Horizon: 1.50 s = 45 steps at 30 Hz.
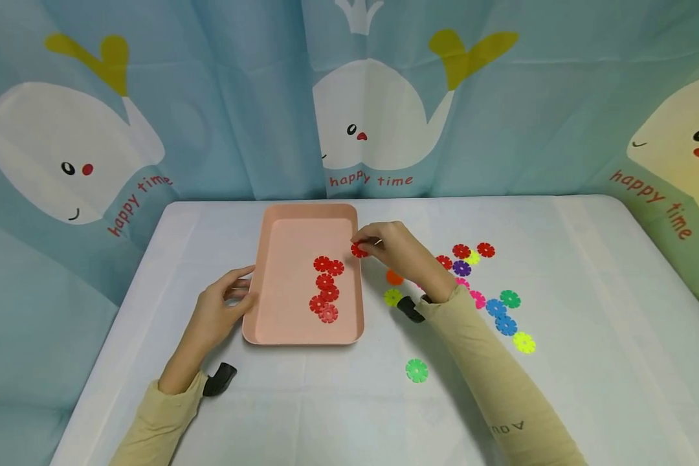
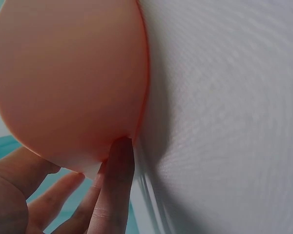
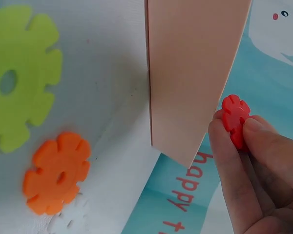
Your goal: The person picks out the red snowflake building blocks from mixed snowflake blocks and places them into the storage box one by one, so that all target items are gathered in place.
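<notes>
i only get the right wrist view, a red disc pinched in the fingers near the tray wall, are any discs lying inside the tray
Observer: Yes, the head view shows six red discs lying in the pink tray.
Operator: cant see the other one of the hands, where is it
Observer: The left hand touches the left edge of the pink tray.
Operator: any blue discs out there
Observer: Two blue discs lie on the table, to the right of the pink tray.
</notes>
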{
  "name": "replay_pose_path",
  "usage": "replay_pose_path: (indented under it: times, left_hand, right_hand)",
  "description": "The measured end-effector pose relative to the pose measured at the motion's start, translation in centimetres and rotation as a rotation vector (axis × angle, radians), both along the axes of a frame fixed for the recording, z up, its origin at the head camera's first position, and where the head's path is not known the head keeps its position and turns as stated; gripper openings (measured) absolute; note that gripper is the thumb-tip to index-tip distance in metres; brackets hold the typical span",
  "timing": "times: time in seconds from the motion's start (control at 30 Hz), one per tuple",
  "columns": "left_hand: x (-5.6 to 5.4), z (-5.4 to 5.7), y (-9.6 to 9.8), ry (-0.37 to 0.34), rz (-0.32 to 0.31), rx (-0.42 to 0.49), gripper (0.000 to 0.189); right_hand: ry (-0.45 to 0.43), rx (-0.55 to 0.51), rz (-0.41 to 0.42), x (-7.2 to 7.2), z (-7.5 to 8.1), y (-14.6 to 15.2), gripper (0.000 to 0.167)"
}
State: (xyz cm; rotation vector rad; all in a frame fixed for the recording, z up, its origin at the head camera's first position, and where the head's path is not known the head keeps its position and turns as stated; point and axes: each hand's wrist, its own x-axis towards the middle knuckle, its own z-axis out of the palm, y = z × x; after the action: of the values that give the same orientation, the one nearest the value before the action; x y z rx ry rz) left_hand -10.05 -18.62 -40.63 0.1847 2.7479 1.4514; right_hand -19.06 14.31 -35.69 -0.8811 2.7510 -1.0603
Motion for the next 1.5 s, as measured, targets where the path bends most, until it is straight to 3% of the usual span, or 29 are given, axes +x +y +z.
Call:
replay_pose_path:
  times: [0.43, 1.5]
  left_hand:
    - [0.1, 0.1, 0.0, 0.006, 0.003, -0.005, 0.05]
    - [0.0, 0.0, 0.0, 0.001, 0.009, -0.003, 0.049]
  right_hand:
    - [0.017, -0.009, 0.036, -0.3, 0.2, -1.5, 0.02]
    - [0.015, 0.089, 0.068, -2.1, -1.7, -4.2, 0.018]
